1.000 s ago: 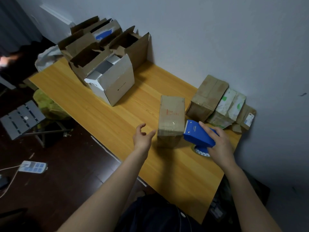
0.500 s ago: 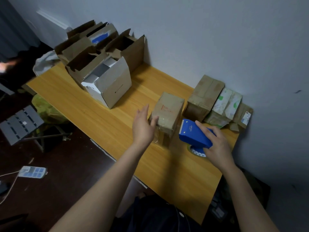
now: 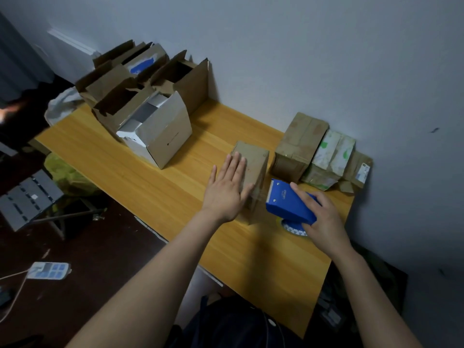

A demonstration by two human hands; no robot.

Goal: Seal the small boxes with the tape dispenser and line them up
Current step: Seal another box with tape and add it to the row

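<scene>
A small brown cardboard box stands in the middle of the wooden table. My left hand lies flat against its left face with straight fingers. My right hand grips the blue tape dispenser, whose toothed blade sits close to the box's near right edge. The tape roll shows beneath the dispenser. Three closed small boxes line up against the wall at the right: a brown one, a white-and-green one and a brown one with a label.
Several open brown cartons and a white box crowd the table's far left end. Beyond the table's left edge, a power strip and a grey folding stool are on the dark floor. The wall runs along the table's far side.
My left hand has gone from hovering left of the box to lying flat on its left face, and the box has turned and shifted toward the row. The dispenser hand barely moved.
</scene>
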